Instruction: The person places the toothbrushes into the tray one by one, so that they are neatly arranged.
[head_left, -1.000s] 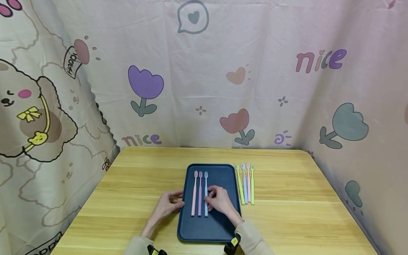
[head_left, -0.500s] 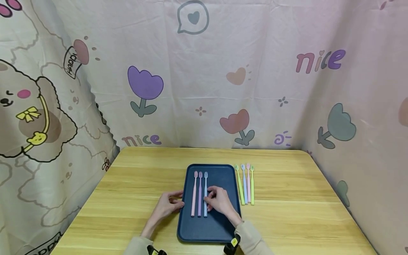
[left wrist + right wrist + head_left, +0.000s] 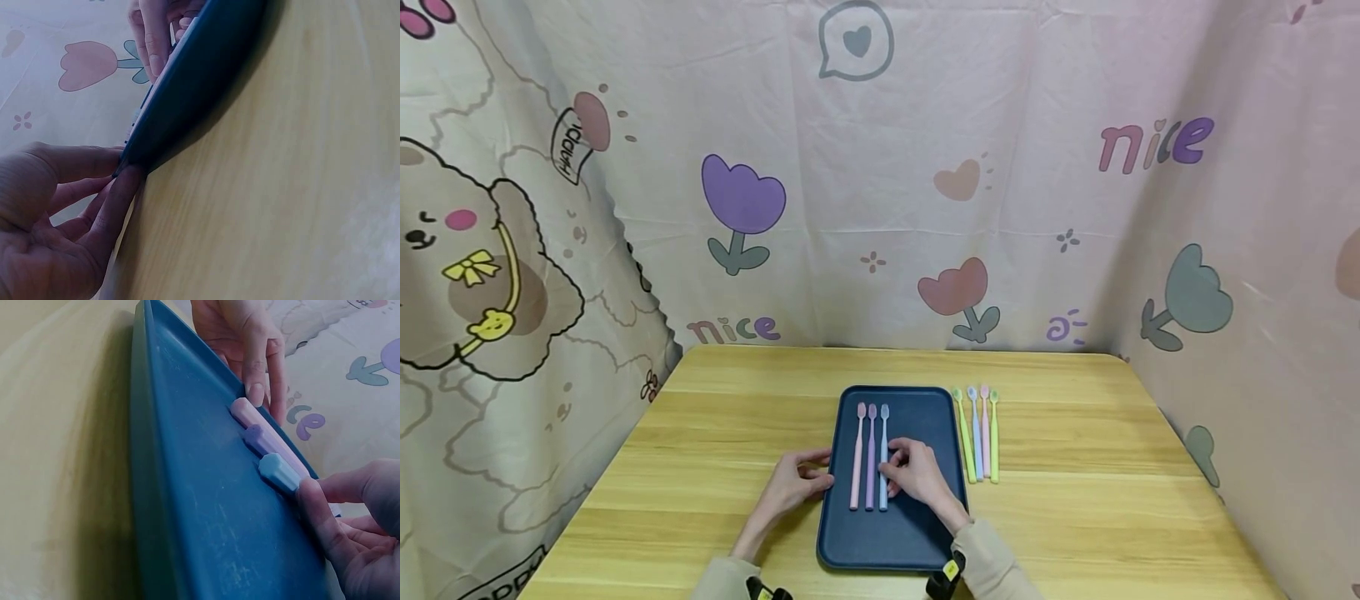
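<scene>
A dark blue tray (image 3: pixel 917 533) lies on the wooden table, with three toothbrushes side by side on it: pink (image 3: pixel 857 458), purple (image 3: pixel 870 458) and light blue (image 3: pixel 883 433). My right hand (image 3: pixel 921 475) pinches the light blue toothbrush's handle between thumb and fingers, low over the tray. The right wrist view shows the handle end of this blue toothbrush (image 3: pixel 278 472) sticking out past the thumb. At the tray's left rim, my left hand (image 3: pixel 790 483) holds the edge between thumb and fingers, as the left wrist view of that hand (image 3: pixel 69 212) also shows.
Right of the tray, several more toothbrushes lie in a row on the table (image 3: pixel 1090 467): a green one (image 3: pixel 965 437), a blue one (image 3: pixel 976 437), a pink one (image 3: pixel 985 433) and another green one (image 3: pixel 995 437). A printed curtain (image 3: pixel 865 167) hangs behind the table.
The light blue toothbrush's handle has shifted very slightly left in my right hand's pinch. My left hand stays at the tray's rim.
</scene>
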`<state>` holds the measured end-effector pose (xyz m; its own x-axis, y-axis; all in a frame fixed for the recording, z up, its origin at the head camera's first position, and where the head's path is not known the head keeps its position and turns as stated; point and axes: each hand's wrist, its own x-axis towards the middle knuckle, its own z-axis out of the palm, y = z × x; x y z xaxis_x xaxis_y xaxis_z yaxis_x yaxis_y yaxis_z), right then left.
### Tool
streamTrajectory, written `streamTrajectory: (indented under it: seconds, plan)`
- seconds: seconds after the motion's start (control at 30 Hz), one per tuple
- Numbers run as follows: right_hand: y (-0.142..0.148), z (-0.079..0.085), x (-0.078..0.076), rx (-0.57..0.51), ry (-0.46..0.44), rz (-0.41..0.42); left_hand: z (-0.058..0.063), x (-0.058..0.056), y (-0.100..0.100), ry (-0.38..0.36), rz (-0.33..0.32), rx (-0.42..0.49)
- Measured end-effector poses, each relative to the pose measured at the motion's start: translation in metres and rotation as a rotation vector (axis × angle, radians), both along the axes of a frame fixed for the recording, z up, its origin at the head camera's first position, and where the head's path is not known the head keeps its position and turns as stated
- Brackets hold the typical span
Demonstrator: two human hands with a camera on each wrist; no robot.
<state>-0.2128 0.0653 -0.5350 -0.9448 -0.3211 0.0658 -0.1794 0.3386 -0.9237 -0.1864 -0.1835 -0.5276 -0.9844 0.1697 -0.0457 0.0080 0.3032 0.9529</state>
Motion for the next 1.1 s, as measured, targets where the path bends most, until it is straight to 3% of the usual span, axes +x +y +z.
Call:
streamTrajectory:
  seconds: [1.1]
  plan:
    - [0.0003,-0.0004,0.0015,-0.023,-0.013,0.007,-0.0047,-0.0010,0.0001,-0.006,0.011,-0.022]
